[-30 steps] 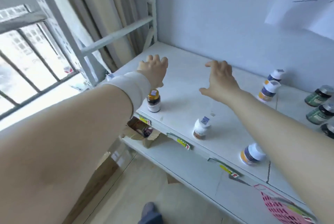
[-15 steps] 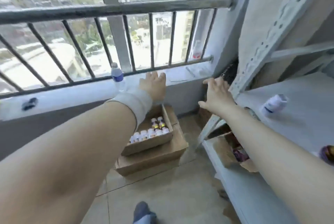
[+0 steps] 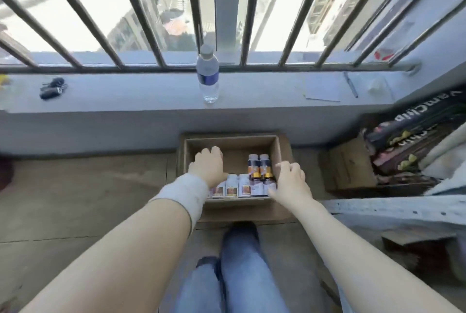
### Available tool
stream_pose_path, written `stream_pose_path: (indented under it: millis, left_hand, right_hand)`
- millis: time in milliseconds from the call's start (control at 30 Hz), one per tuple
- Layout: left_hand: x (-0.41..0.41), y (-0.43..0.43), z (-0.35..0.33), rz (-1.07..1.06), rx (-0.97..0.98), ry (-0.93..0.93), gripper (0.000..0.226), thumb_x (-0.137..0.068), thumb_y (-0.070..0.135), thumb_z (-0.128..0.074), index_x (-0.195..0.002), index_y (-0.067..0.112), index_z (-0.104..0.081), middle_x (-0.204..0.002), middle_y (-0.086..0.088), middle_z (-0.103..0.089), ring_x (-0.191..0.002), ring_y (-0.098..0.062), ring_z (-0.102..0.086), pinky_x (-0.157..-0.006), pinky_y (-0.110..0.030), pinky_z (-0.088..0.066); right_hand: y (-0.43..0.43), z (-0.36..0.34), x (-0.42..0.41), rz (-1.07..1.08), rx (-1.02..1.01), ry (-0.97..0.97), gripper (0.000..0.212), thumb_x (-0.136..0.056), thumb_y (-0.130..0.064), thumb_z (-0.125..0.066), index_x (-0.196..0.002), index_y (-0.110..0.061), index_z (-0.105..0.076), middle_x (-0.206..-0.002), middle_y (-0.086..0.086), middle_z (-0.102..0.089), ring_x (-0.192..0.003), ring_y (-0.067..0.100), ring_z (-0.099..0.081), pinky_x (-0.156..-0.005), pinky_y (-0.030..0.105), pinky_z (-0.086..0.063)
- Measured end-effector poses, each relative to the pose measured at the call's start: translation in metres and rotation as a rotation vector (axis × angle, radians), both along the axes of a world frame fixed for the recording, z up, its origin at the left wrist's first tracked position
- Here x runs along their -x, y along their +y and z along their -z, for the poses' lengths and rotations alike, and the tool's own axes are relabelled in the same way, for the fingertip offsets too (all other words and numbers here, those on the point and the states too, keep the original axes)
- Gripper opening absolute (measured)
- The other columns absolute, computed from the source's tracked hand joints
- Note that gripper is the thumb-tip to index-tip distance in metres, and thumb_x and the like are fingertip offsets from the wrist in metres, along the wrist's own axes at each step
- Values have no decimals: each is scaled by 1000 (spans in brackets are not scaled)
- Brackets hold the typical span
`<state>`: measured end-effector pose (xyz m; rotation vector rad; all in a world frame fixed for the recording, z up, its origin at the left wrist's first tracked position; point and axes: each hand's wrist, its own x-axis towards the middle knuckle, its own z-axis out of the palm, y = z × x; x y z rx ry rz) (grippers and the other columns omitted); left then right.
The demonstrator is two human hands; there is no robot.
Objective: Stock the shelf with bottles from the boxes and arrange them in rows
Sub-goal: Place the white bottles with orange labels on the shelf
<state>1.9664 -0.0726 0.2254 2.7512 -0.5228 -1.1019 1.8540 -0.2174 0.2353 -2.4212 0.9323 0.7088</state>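
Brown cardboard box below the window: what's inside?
Inside the brown cardboard box: a near row of small white bottles, two amber bottles behind them, bare cardboard beyond. The left hand and right hand cover the near corners.

Left hand [image 3: 208,167], right hand [image 3: 290,182] seemingly empty.

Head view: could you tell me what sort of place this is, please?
Probably a storeroom corner: an open cardboard box of bottles on the floor, another carton and a metal shelf rail at right.
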Motion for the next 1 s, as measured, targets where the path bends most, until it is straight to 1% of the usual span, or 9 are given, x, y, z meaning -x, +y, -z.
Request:
stream_pose_path:
  millis: [167, 300, 433, 500, 533, 600, 767, 867, 1000]
  left_hand:
    - [-8, -21, 97, -129, 3, 227, 54, -86, 35, -63, -130, 14, -38, -132, -12, -45, -123, -29, -44, -101, -39, -40]
    - [-24, -51, 189, -329, 108, 421, 56, -87, 33, -63, -132, 14, -36, -135, -11, -44, -121, -26, -48, -102, -37, -42]
    - [-48, -87, 272, -392, 193, 490, 66, -88, 35, -62, -140, 10, -30, -142, -12, -41, -125, -28, -47, -97, -36, -41]
    - [-54, -103, 305, -398, 232, 500, 71, -86, 34, -65, -142, 6, -30, -144, -12, -41, -130, -29, -44, -103, -36, -38]
    - [-55, -110, 317, -394, 254, 512, 73, -85, 34, -66, -142, 4, -32, -143, -13, -43, -130, -28, -44, -106, -34, -38]
    - [-54, -119, 336, -404, 300, 547, 71, -83, 32, -69, -139, 2, -37, -138, -11, -50, -126, -26, -49, -106, -34, -40]
    - [-49, -120, 356, -438, 306, 564, 56, -80, 29, -73, -127, 4, -53, -124, -9, -61, -114, -23, -58, -96, -29, -45]
    - [-52, -114, 358, -491, 323, 596, 44, -82, 22, -71, -119, 2, -58, -114, -7, -64, -107, -21, -60, -90, -26, -45]
    - [-63, -98, 359, -629, 380, 580, 46, -82, 19, -71, -121, 2, -55, -119, -11, -63, -108, -23, -61, -94, -30, -47]
  right_hand:
    - [-19, 87, -26, 130, -103, 104, 62, -81, -21, -65, -134, -11, -33, -137, 13, -34, -129, 30, -34, -101, 38, -36]
    - [-42, 177, -55, 216, -125, 157, 60, -88, -19, -60, -137, -1, -30, -140, 16, -39, -130, 31, -38, -103, 35, -35]
    - [-62, 260, -80, 194, -66, 222, 59, -92, -7, -44, -142, 10, -19, -138, 24, -43, -128, 36, -42, -101, 38, -37]
    - [-66, 289, -87, 157, -27, 237, 56, -93, -4, -41, -142, 11, -17, -136, 24, -45, -127, 35, -45, -99, 37, -39]
    - [-67, 300, -89, 150, -14, 240, 54, -94, -4, -42, -141, 11, -20, -135, 24, -46, -125, 35, -47, -97, 36, -41]
    - [-70, 315, -90, 160, -7, 252, 48, -93, -6, -47, -136, 8, -30, -134, 22, -46, -124, 33, -47, -94, 35, -42]
    - [-72, 322, -89, 144, -5, 199, 39, -90, -3, -51, -128, 2, -43, -131, 19, -44, -117, 33, -50, -91, 34, -42]
    - [-70, 325, -93, 129, 7, 182, 39, -89, -4, -55, -126, 0, -45, -131, 18, -42, -114, 33, -52, -90, 34, -43]
    - [-69, 337, -99, 119, 6, 156, 45, -85, -8, -62, -125, -1, -42, -131, 18, -43, -120, 35, -47, -93, 37, -42]
